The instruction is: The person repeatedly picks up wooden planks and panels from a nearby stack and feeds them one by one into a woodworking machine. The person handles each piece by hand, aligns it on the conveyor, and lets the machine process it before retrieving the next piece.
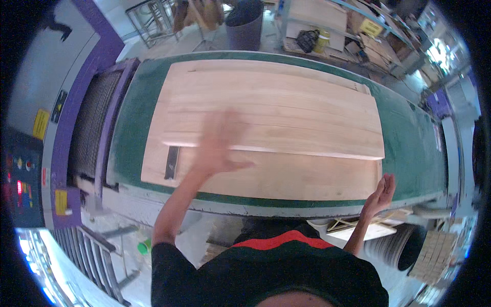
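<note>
Several pale wooden planks [276, 120] lie side by side on a wide, flat wooden board [302, 176]. The board rests on a green belt surface [409, 148]. My left hand [220, 140] is over the left part of the planks, thumb out to the side and fingers stretched but smeared by motion. Whether it touches the wood I cannot tell. Beside the board's near right corner is my right hand [381, 194], fingers extended upward and nothing visible in it. A dark strip [172, 162] lies across the board's left end, near the planks' edge.
On the left stands a grey and purple machine [84, 102] with a control panel [23, 179]. A dark bin [244, 25] is beyond the belt, and shelving with wood pieces [376, 46] stands at the far right. A metal rack [97, 261] is at lower left.
</note>
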